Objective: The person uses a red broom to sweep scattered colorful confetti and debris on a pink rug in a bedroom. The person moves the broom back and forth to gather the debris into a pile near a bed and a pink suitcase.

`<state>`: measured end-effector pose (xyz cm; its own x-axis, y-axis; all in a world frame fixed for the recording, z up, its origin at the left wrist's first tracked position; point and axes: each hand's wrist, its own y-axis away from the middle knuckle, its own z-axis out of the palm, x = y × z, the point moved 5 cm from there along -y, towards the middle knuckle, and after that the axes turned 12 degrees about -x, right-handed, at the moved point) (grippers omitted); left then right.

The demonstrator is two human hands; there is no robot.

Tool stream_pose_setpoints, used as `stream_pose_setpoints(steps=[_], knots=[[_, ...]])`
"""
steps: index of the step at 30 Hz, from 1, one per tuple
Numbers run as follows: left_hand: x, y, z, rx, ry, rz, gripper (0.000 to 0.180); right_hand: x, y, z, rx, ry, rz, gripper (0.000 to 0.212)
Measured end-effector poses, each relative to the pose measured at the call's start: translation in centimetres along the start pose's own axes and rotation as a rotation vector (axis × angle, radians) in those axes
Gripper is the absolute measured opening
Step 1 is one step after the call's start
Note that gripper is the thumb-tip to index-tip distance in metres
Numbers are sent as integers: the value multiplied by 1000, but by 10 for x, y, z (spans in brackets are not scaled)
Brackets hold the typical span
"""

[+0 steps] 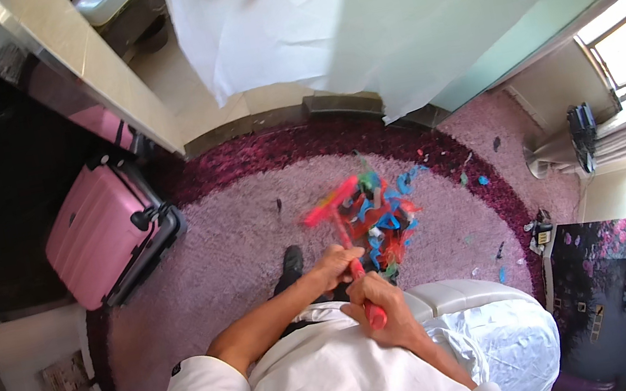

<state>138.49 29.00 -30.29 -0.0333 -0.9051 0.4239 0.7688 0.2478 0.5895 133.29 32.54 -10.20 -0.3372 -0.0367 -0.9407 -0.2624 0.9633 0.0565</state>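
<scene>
Both my hands are wrapped round the red handle of a broom, my left hand farther along it and my right hand near its end. The broom's red, bar-shaped head is smeared by motion, so its bristles or edge cannot be made out. It lies across the left side of a loose heap of blue, red and green strips on the pink carpet. What the strips are made of is unclear.
A pink suitcase stands at the left. Beside my right arm is a bed or seat corner with a shiny pale cover. Scattered scraps lie toward the dark purple carpet border. A white sheet hangs ahead; my dark shoe is near the heap.
</scene>
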Motion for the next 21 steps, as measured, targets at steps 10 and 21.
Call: stream_pose_setpoints(steps=[10,21], knots=[[43,7,65,-37,30,66,21,-41,14,-36,120,119,-136,24],[16,16,-73,474,94,209,19,42,-16,9,-9,-341,-120,12]])
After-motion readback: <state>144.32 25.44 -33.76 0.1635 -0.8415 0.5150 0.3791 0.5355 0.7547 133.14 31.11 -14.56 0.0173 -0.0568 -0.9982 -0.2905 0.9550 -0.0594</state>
